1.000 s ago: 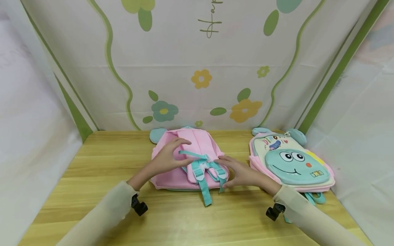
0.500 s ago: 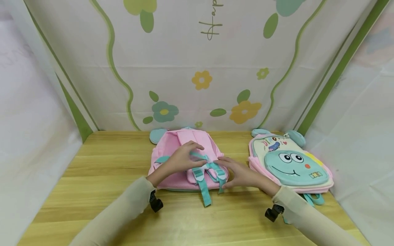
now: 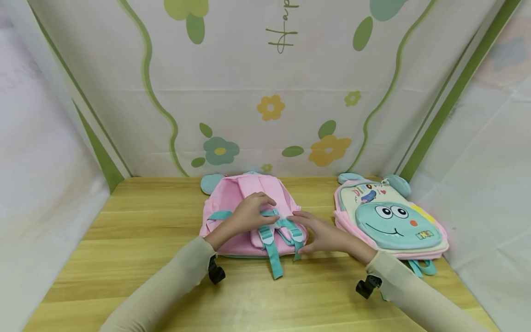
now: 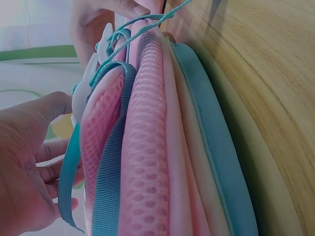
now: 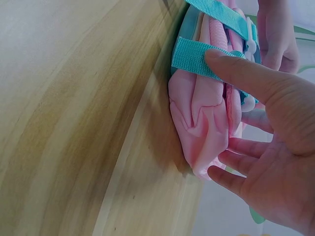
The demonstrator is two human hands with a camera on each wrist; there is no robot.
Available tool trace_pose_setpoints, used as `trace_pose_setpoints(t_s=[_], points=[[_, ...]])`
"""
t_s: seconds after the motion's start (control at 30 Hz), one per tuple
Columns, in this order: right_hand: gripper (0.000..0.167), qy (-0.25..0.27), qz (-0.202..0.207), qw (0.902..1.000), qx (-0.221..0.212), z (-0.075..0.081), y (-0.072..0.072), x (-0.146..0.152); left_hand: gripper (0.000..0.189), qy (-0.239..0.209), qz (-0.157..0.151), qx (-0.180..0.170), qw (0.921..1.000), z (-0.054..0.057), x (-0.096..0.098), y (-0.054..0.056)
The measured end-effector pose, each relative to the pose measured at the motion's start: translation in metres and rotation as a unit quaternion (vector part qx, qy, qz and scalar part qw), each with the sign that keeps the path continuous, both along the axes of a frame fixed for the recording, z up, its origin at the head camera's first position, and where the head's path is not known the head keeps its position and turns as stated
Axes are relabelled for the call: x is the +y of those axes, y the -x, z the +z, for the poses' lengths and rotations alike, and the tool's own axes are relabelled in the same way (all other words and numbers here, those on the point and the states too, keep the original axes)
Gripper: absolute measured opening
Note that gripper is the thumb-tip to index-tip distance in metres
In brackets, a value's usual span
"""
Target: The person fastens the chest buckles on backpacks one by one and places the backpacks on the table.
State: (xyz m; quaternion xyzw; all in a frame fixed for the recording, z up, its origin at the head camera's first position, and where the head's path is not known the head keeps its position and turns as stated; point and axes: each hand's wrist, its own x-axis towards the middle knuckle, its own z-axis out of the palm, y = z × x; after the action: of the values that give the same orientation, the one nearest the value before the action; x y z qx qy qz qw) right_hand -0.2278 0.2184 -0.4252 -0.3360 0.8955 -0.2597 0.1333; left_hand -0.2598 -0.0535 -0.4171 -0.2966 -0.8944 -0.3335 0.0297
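Note:
A pink backpack [image 3: 227,196] lies with its shoulder straps facing up. Teal webbing and white buckles gather near its lower middle, and one loose teal strap end [image 3: 274,260] trails onto the table. My left hand [image 3: 248,214] arches over the shoulder straps, thumb and fingers apart. In the left wrist view its thumb reaches a white buckle [image 4: 81,98], while the other fingers stretch behind a hanging teal strap. My right hand [image 3: 325,235] is spread at the bag's right side. Its thumb rests on a teal strap end [image 5: 194,56], and its fingers touch the pink fabric [image 5: 209,132].
A second backpack [image 3: 390,216], cream and pink with a teal smiling-face pocket, lies face up at the right. A white curtain [image 3: 232,69] printed with flowers rises behind the wooden table [image 3: 137,258], and plain sheets hang at both sides.
My left hand has moved right over the shoulder straps, uncovering a teal strap on the bag's left side. The right hand and both bags have stayed nearly in place.

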Motion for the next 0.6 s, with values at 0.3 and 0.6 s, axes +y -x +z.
trace_pose_setpoints(t_s=[0.3, 0.6], points=[[0.089, 0.003, -0.004, 1.0, 0.004, 0.0, 0.001, -0.0011, 0.025, 0.001, -0.002, 0.005, 1.0, -0.0055, 0.0007, 0.003], [0.082, 0.017, -0.01, 0.9997, 0.011, 0.0036, 0.0029, -0.0067, 0.021, -0.019, -0.006, 0.006, 0.9998, -0.0086, -0.0031, 0.0019]])
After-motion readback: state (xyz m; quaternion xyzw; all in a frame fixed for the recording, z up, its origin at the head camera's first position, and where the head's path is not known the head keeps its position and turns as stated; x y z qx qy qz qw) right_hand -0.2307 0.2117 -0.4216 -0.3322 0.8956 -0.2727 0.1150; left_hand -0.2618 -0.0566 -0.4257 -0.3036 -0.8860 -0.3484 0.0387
